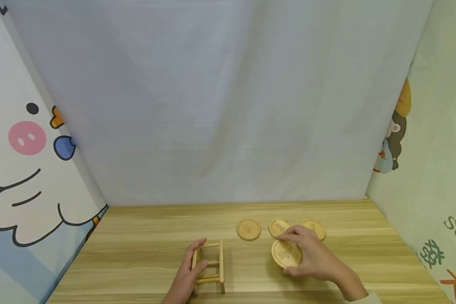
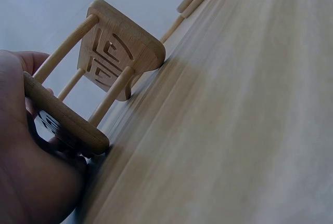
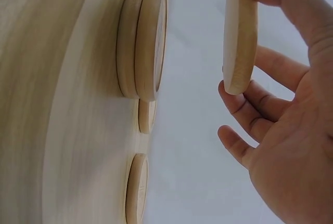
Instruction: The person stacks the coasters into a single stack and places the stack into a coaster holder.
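My left hand (image 1: 185,270) grips one end panel of a small wooden coaster rack (image 1: 222,270) that stands on the tabletop. In the left wrist view, round rods join its two panels, and the far panel (image 2: 117,50) has cut-out slots. My right hand (image 1: 317,258) pinches a round wooden coaster (image 1: 286,253) by its rim, thumb on the near side and fingers on the far side. The right wrist view shows this coaster (image 3: 245,39) raised, apart from a stack of two coasters (image 3: 151,42) on the table. From the head, that stack is hidden.
Behind the right hand lie a left coaster (image 1: 248,230), a middle coaster (image 1: 277,226) and a partly covered right coaster (image 1: 316,229). A pale curtain (image 1: 228,126) hangs at the table's back edge. Printed cloths flank the wooden table (image 1: 144,223).
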### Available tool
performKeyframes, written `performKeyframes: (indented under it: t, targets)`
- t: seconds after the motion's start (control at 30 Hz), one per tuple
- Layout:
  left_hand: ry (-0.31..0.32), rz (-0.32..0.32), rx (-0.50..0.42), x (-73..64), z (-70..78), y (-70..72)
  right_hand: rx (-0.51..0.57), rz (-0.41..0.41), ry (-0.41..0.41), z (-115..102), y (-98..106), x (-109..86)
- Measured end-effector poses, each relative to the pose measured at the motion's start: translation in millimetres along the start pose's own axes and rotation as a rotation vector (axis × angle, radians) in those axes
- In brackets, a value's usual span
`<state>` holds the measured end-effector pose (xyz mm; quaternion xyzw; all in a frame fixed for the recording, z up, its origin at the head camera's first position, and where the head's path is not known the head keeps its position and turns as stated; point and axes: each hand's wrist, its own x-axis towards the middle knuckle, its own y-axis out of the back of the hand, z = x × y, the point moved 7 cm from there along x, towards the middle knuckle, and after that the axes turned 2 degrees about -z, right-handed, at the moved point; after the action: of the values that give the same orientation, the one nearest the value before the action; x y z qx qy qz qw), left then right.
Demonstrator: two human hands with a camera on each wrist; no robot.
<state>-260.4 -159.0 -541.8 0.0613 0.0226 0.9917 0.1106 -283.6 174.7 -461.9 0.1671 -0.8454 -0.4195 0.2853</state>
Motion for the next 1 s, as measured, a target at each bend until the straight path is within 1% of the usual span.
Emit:
performKeyframes:
  t: [0.07, 0.1, 0.2, 0.3, 0.43, 0.5, 0.57, 0.73, 0.8, 0.9, 1.0]
  targets:
    - [0.000, 0.003, 0.001, 0.2, 0.0, 0.5, -0.001, 0.001, 0.000, 1, 2, 0.2]
    - [-0.005, -0.002, 0.008, -0.6, 2.8, -0.3, 0.000, -0.002, 0.000, 1, 2, 0.3]
    - [-0.007, -0.004, -0.003, -0.4, 3.8, -0.5, 0.011, -0.017, -0.014, 4, 2, 0.7]
    - [-0.023, -0.010, -0.009, 0.2, 3.7, -0.2, 0.017, -0.026, -0.027, 6, 1, 0.9]
    - [-0.044, -0.017, -0.004, 1.6, -0.5, 1.3, 0.011, -0.020, -0.020, 7, 1, -0.3]
    - [-0.049, -0.028, -0.015, 2.2, -4.5, 1.9, 0.004, -0.019, -0.017, 7, 1, -1.1]
    - [-0.053, -0.038, -0.018, 3.7, -11.6, 3.5, -0.002, -0.021, -0.020, 8, 1, -1.9]
    - [-0.034, -0.043, -0.066, 10.9, -39.7, 11.7, -0.009, -0.020, -0.020, 8, -1, -2.5]
    - [-0.021, -0.037, -0.085, 13.0, -47.6, 14.2, -0.010, -0.014, -0.012, 8, -1, -2.4]
    - [-0.020, -0.027, -0.082, 13.3, -50.6, 15.7, -0.010, -0.010, -0.014, 10, -2, -2.2]
    - [-0.035, -0.020, -0.060, 10.4, -44.3, 14.2, -0.015, -0.023, -0.028, 12, -5, -1.8]
